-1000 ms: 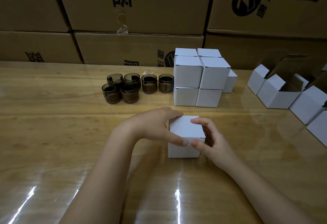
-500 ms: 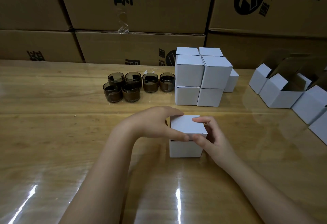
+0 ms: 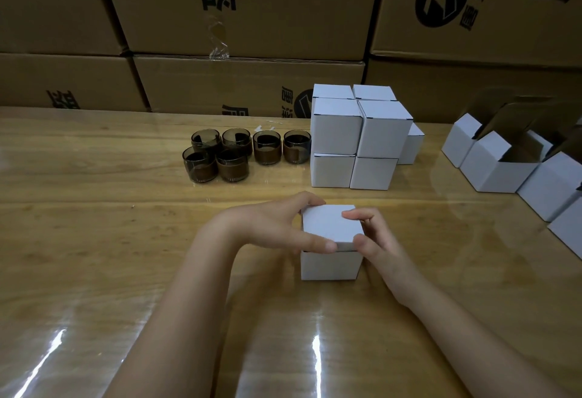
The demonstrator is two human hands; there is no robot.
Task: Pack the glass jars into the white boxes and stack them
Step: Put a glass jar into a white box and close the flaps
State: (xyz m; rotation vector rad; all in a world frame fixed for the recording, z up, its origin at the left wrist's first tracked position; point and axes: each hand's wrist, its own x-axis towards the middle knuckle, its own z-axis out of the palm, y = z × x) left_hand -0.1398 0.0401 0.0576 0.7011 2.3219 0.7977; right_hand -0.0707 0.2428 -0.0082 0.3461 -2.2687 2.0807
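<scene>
A small white box [image 3: 330,267] stands upright on the counter [image 3: 94,240], its top flap not quite down, with a dark slit along the front edge; the left hand [image 3: 267,224] and right hand [image 3: 381,243] pinch that flap. Behind it to the left, six squat smoky glass jars [image 3: 234,169], brown toward the bottom, stand grouped just beside a two-high stack of closed white boxes [image 3: 335,127]. At the right sit several open white boxes [image 3: 494,174]

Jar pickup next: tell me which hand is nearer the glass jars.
Left. The left hand grips the white box at its left, toward the glass jars; the right hand grips its right.
</scene>
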